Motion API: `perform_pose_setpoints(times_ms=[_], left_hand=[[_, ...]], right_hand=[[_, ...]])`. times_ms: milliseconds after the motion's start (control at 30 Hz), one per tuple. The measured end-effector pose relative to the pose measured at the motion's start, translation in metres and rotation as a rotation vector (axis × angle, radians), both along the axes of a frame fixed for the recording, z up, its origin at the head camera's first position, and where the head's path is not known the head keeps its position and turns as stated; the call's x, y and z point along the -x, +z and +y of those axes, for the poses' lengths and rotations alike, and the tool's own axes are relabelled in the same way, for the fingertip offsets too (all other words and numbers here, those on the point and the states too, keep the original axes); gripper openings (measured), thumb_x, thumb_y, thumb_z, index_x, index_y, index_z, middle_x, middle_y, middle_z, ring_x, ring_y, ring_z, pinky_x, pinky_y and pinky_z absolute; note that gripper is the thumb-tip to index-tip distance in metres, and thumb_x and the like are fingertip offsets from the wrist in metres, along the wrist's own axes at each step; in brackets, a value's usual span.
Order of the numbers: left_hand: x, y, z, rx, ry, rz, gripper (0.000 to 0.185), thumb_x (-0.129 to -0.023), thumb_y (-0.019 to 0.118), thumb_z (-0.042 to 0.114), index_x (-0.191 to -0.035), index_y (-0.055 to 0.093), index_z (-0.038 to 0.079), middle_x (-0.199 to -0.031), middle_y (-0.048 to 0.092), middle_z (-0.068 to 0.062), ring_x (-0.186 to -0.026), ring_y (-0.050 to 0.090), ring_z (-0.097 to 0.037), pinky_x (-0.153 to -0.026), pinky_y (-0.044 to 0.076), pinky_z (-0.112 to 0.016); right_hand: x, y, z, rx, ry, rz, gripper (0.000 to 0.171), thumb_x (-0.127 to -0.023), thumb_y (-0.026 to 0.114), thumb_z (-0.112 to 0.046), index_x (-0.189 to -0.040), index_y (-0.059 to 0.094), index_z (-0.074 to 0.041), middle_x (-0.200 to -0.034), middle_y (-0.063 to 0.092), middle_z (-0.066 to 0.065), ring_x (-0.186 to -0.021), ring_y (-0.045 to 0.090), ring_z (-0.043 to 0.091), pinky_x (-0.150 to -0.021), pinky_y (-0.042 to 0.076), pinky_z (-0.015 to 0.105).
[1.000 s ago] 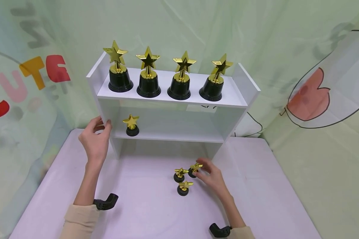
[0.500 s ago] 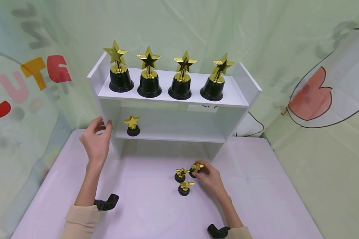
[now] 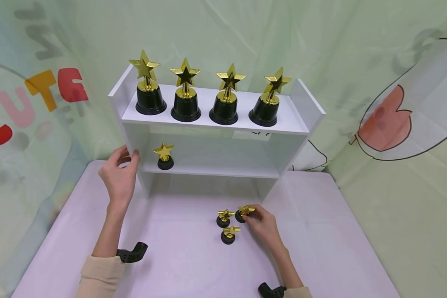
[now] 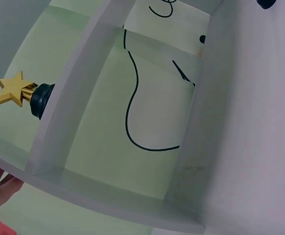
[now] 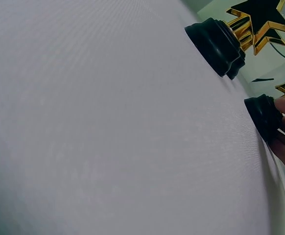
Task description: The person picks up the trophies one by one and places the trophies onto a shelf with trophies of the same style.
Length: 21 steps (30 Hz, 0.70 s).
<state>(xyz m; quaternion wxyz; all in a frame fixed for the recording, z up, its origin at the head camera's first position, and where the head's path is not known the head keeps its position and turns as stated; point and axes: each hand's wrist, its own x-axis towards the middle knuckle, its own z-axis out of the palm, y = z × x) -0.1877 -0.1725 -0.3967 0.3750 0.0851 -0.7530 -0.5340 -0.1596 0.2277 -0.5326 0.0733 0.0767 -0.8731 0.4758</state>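
Observation:
With its thumb and fingers on either side, my left hand (image 3: 120, 180) pinches the left side panel of a white shelf unit (image 3: 223, 159). On the middle shelf, near that panel, stands a small gold star trophy (image 3: 165, 162) with a black base. My right hand (image 3: 265, 227) holds another small star trophy (image 3: 240, 216) by its base and lower part, down at the table. Two more small star trophies (image 3: 223, 221) (image 3: 228, 237) stand beside it. In the right wrist view, the thumb is against the held trophy's black base (image 5: 261, 117); most of the hand is out of frame.
Several larger gold star trophies (image 3: 185, 105) stand in a row on the top shelf. A white cloth covers the table (image 3: 186, 256). Printed curtains (image 3: 395, 198) hang behind and at both sides.
My right hand has closed its fingers in on the small trophy and shifted slightly toward the front. The left hand stays on the shelf panel.

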Motion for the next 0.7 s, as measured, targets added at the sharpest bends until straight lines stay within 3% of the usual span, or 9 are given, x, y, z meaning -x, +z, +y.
perform_pose_setpoints(times_ms=[700], left_hand=[[0.0005,-0.0007,-0.0005,-0.003,0.005,-0.004,0.029,-0.097,0.069,0.018,-0.122,0.075,0.004,-0.106,0.075,-0.018,-0.082,0.060,0.003,-0.072,0.048,-0.008]], right_hand=[[0.0001,0.0004,0.0001,-0.045,-0.042,0.016,0.021,-0.085,0.079,0.003,-0.105,0.074,-0.005,-0.105,0.076,0.009,-0.101,0.073,0.029,-0.089,0.060,0.029]])
